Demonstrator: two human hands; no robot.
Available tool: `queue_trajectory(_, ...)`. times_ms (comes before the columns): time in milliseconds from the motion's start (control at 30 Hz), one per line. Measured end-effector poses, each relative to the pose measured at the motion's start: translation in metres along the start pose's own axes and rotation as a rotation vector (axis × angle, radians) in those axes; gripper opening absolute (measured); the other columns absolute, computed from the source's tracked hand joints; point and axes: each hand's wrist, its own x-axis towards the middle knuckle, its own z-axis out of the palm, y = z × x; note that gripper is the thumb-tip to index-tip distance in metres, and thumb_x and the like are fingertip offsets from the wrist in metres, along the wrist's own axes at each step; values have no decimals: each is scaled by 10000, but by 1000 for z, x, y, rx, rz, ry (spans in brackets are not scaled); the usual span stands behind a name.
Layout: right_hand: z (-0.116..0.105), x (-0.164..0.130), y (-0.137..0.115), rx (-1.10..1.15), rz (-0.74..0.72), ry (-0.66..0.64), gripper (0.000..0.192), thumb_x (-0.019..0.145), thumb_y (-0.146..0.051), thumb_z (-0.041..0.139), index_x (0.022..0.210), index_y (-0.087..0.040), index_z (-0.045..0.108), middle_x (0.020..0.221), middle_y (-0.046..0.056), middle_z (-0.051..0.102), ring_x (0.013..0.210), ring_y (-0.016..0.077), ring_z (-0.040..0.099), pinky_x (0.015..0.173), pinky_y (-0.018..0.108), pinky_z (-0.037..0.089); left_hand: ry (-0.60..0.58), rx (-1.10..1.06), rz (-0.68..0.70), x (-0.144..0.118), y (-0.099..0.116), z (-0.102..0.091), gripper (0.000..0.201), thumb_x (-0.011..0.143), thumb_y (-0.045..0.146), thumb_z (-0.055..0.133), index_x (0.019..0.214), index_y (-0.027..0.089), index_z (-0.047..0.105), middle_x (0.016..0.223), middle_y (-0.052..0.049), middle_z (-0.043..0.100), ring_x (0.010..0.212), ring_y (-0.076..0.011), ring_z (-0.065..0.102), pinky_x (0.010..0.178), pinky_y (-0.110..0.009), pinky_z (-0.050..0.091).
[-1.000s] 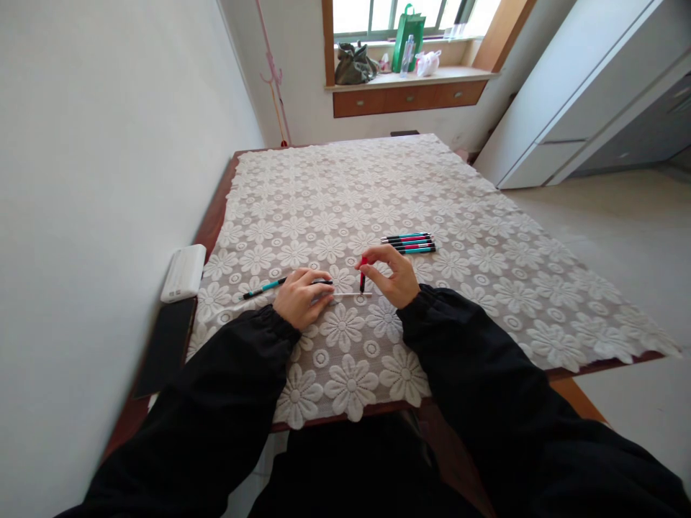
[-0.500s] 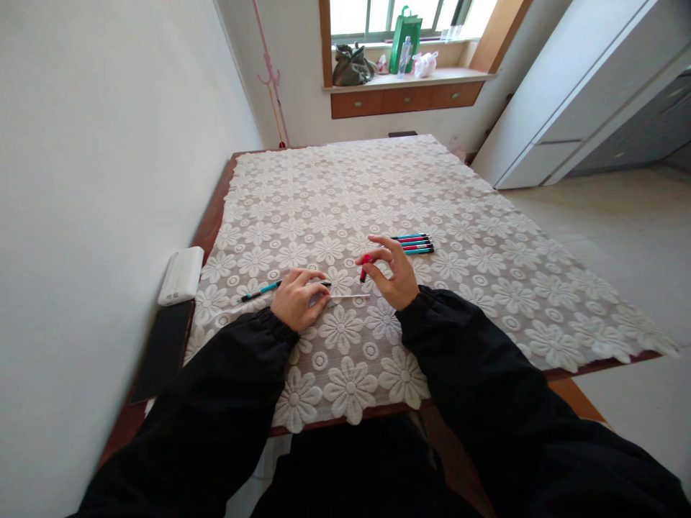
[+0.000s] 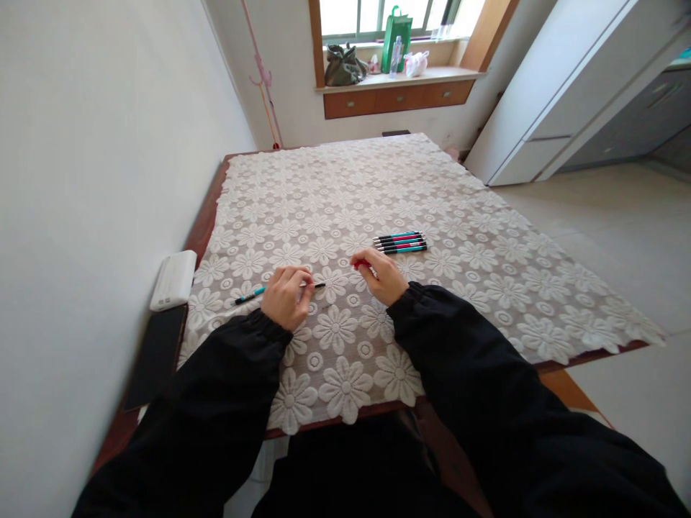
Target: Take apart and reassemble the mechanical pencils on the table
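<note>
My left hand (image 3: 287, 296) is closed in a pinch on a thin whitish rod (image 3: 337, 277), perhaps a pen refill, which runs toward my right hand and shows only faintly. Behind and under the left hand lies a teal and black pen part (image 3: 250, 296). A dark tip (image 3: 319, 285) sticks out to the right of those fingers; whether it belongs to the same piece is hidden. My right hand (image 3: 379, 275) pinches a small red pen part (image 3: 360, 265), its end close to the rod. Beyond the right hand, several teal, red and black pens (image 3: 400, 242) lie side by side.
A flowered lace cloth (image 3: 345, 388) covers the table. At the left edge are a white box-like device (image 3: 173, 280) and a flat black item (image 3: 156, 356). The wall rises close on the left. Bags and a bottle stand on the far windowsill (image 3: 399, 78).
My left hand has lifted the thin rod off the cloth. My right hand has turned the red part sideways and brought it toward the rod's end, its fingers now more curled.
</note>
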Motion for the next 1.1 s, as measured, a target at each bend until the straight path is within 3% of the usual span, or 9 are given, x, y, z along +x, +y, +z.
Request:
queue_trajectory(200, 6, -4, 8, 2, 51, -39, 355, 901, -103, 506, 1234, -226, 514, 920, 21, 704, 846, 182, 666, 847, 325, 508, 44, 148, -56, 0, 1, -3, 75, 935, 217, 551, 932, 201, 624, 994, -83, 713, 1031, -295, 588, 894, -441, 466)
queue_trajectory(500, 8, -5, 7, -39, -49, -82, 274, 919, -116, 540, 1168, -224, 572, 953, 45, 741, 903, 201, 694, 864, 344, 527, 45, 151, -11, 0, 1, -2, 52, 898, 205, 583, 894, 221, 632, 869, -77, 707, 938, -287, 604, 801, -428, 443)
queue_trajectory(767, 11, -7, 3, -141, -187, -261, 212, 1009, -188, 496, 1206, -201, 573, 1027, 90, 750, 984, 230, 707, 881, 374, 560, -9, 66, 80, -3, 6, 0, 151, 978, 288, 555, 954, 211, 682, 880, -53, 729, 918, -240, 637, 841, -390, 476)
queue_trajectory(1100, 13, -11, 3, -129, -170, -294, 219, 1025, -199, 494, 1220, -241, 585, 1044, 68, 737, 978, 206, 702, 854, 343, 573, -73, 12, 174, -4, 8, 1, 217, 1002, 296, 551, 1076, 243, 748, 920, -16, 793, 917, -218, 656, 854, -383, 483)
